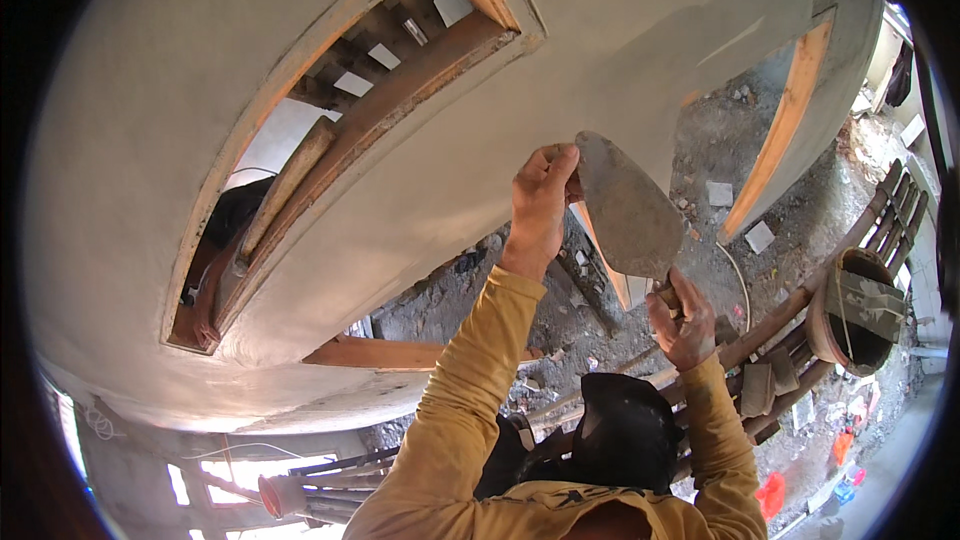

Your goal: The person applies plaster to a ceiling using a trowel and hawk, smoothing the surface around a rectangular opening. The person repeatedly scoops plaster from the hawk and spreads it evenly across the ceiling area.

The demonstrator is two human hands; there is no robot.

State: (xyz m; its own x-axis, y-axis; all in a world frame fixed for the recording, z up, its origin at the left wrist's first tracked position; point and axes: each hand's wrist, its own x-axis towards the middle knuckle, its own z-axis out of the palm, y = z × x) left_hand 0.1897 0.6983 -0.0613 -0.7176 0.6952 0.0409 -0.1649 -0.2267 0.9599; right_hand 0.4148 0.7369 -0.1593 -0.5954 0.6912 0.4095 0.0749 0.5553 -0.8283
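A trowel (632, 210) with a broad, rounded, plaster-smeared blade is held up in front of a smooth grey plastered wall (450, 180). My right hand (686, 322) is closed around its short handle, at the lower end. My left hand (543, 202) pinches the upper edge of the blade between thumb and fingers, the fingertips partly hidden behind it. Both arms are raised, in yellow sleeves. Left of my hands, a window opening with a wooden frame (500, 0) is set in the wall. A long wooden piece (290, 190) rests along its sill.
At the right, a bucket (822, 325) stands by scaffold poles (770, 330), with blocks (758, 388) beside it. Far below lies a rubble-strewn floor (725, 135). An upright timber frame (785, 130) edges a doorway, and a wooden beam (380, 352) shows under the wall.
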